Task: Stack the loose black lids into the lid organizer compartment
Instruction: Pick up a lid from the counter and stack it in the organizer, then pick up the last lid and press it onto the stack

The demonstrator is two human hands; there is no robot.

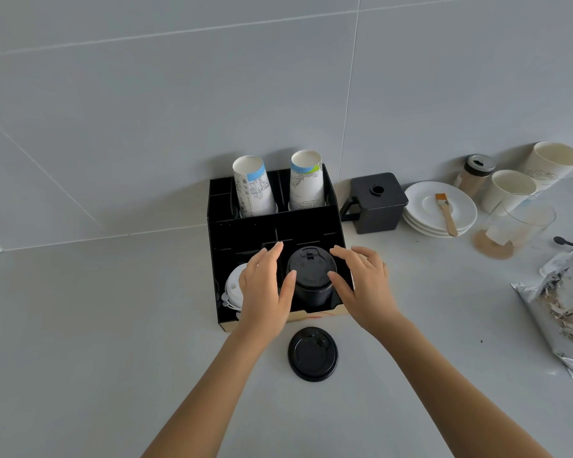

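A stack of black lids (pixel 311 276) stands in the front right compartment of the black organizer (pixel 245 231). My left hand (pixel 267 285) and my right hand (pixel 361 285) flank the stack, fingers spread, thumbs touching its sides. Neither hand holds a lid. One loose black lid (pixel 312 354) lies flat on the counter just in front of the organizer, between my forearms. White lids (pixel 233 289) sit in the front left compartment, partly hidden by my left hand.
Two paper cup stacks (pixel 253 190) (pixel 306 183) stand in the organizer's back. To the right are a black box (pixel 376 203), white saucers (pixel 440 209) with a brush (pixel 446 214), a glass (pixel 518 223), paper cups (pixel 506 190) and a foil bag (pixel 563 312).
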